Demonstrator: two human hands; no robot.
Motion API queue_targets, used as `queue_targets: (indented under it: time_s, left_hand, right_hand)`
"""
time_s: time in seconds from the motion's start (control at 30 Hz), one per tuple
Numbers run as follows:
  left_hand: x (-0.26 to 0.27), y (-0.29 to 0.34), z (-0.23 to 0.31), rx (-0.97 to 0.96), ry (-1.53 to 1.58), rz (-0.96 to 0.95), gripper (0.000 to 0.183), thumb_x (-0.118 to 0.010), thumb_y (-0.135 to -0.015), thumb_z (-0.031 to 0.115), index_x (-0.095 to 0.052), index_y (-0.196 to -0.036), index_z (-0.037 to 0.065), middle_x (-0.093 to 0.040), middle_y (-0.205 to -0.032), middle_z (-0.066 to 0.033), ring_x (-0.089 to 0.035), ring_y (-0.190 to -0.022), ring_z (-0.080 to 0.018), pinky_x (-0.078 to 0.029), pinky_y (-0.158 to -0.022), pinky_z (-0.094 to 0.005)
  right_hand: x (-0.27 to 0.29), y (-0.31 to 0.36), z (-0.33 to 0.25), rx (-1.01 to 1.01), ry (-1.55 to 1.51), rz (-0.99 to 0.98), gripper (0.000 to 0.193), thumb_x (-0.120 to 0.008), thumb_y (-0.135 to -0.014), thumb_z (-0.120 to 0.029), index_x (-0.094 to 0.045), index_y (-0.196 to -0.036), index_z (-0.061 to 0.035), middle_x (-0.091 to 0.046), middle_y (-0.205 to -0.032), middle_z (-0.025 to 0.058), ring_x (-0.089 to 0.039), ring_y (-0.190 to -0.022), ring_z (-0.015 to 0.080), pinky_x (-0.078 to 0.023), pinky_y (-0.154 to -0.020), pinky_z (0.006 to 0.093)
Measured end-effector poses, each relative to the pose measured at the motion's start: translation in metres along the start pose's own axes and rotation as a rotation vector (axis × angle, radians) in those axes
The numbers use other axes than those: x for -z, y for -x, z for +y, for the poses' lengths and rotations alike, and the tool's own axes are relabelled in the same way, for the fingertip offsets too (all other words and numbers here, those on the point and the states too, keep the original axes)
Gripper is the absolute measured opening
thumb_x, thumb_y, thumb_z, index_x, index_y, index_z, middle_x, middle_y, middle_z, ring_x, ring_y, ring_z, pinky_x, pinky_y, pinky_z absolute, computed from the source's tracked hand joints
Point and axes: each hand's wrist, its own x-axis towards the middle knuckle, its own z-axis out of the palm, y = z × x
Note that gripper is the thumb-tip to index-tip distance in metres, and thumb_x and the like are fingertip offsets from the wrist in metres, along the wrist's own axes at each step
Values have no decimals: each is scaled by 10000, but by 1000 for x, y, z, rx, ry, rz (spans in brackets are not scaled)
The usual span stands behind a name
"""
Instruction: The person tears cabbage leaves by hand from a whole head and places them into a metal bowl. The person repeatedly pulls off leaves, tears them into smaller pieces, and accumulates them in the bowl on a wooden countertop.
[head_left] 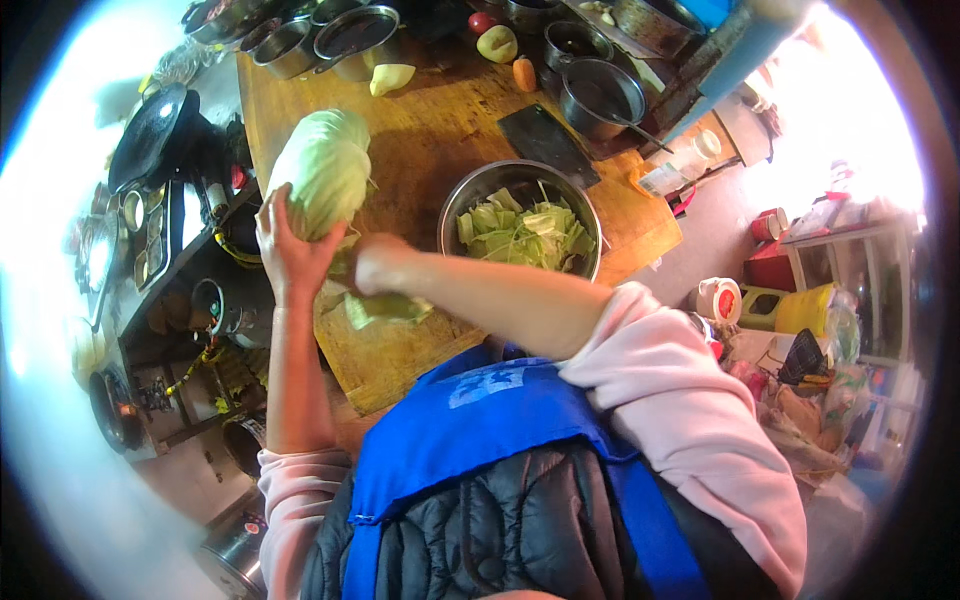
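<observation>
A long pale-green cabbage (325, 170) lies on the wooden board (430, 130). Against its near end is my left hand (297, 250), thumb and fingers spread around it and gripping it. My right hand (380, 265) is beside that same end, smeared by motion, its fingers hidden from me. Loose green cabbage leaves (385, 310) lie just below the right hand, partly blurred. To the right of the hands stands a steel bowl (447, 205) holding cut cabbage pieces (525, 232); my right forearm passes over the board below it.
A dark rectangular blade-like slab (550, 143) lies beyond the bowl. Pots (602, 98), a carrot piece (524, 73) and a pale vegetable chunk (391, 78) sit along the far edge. A black wok (152, 138) stands at left. A clear jar (685, 165) is near the right corner.
</observation>
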Motion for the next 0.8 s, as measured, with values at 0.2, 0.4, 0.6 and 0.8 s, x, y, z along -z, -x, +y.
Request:
queue_targets:
  time_s: [0.2, 0.4, 0.6, 0.8]
  left_hand:
    - [-9, 36, 25, -197, -180, -89, 938, -904, -576, 259, -474, -1399, 127, -397, -1462, -156, -315, -1396, -394, -278, -1149, -531]
    - [17, 30, 71, -316, -113, -103, 941, -890, -636, 297, -451, -1447, 112, -374, -1516, -165, -332, -1399, -380, -261, -1156, -527]
    - [-33, 35, 139, 35, 1052, -541, 544, -773, -841, 116, -564, -1331, 8, -634, -1243, -102, -622, -1057, -154, -522, -889, -305]
    - [-46, 34, 140, 54, 981, -641, 312, -809, -774, 60, -681, -1053, 6, -690, -1051, -45, -641, -890, -134, -516, -797, -279]
  right_hand:
    - [36, 85, 102, 168, -450, 265, 389, -683, -755, -275, -697, -1049, -21, -713, -922, 207, -691, -874, 306, -518, -839, 383]
    - [60, 163, 139, 294, -592, 454, 414, -617, -831, -53, -637, -1244, -83, -637, -1220, 68, -580, -1130, 171, -426, -1018, 337]
    - [64, 178, 146, 599, -595, 479, 449, -631, -853, -13, -617, -1291, -113, -522, -1414, 111, -448, -1358, 262, -353, -1123, 393]
    - [60, 173, 167, 312, -404, 742, 475, -780, -839, -202, -622, -1274, -97, -615, -1283, 137, -595, -1194, 260, -464, -1003, 374]
